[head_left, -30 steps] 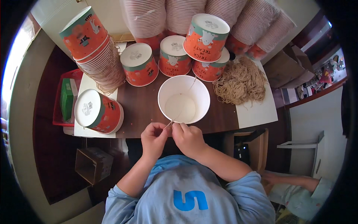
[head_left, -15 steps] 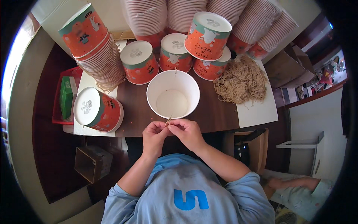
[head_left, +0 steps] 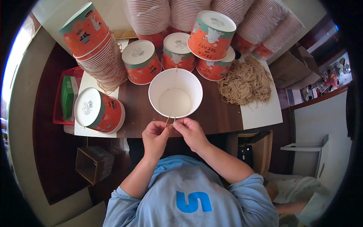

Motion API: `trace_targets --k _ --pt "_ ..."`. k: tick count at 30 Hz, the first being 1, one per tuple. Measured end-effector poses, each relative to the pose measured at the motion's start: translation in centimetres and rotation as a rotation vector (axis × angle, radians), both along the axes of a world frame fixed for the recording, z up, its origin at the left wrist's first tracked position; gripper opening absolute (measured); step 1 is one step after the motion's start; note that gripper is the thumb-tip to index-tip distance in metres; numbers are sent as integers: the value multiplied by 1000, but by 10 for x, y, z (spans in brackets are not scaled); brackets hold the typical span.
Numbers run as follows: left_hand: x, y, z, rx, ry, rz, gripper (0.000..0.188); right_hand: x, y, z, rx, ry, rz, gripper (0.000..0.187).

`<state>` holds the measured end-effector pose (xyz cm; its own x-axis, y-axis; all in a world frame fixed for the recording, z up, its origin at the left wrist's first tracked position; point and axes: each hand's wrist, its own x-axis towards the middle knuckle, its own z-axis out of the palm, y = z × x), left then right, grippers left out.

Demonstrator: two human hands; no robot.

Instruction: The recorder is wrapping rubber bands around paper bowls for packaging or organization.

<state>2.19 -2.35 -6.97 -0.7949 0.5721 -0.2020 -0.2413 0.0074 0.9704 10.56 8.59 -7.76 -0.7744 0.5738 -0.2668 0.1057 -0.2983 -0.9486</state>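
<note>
Shifted leftward since a second ago, the white bucket [head_left: 180, 99] stands mouth-up just beyond the fingertips, its near rim close to them. The left hand [head_left: 154, 139] and right hand [head_left: 193, 135] meet there — thumbs and forefingers pinched narrow on a thin cord [head_left: 167, 122] at that rim. Upturned orange tubs [head_left: 141, 71] stand farther beyond the fingers — a tangled cord heap [head_left: 246, 82] lies beyond and to their right.
</note>
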Motion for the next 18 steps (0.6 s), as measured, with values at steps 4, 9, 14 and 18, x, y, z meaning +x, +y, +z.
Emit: trace_targets --k 4,9,14,18 --pt "1 0 2 109 -102 -16 10 2 5 0 -362 61 101 20" --pt "1 2 -1 236 -304 -29 11 3 9 -5 -444 113 145 19" --pt "-1 2 -10 269 -370 -13 11 2 7 4 -460 110 82 17" --pt "3 2 -14 255 -215 -20 9 2 5 -1 -442 109 57 18"
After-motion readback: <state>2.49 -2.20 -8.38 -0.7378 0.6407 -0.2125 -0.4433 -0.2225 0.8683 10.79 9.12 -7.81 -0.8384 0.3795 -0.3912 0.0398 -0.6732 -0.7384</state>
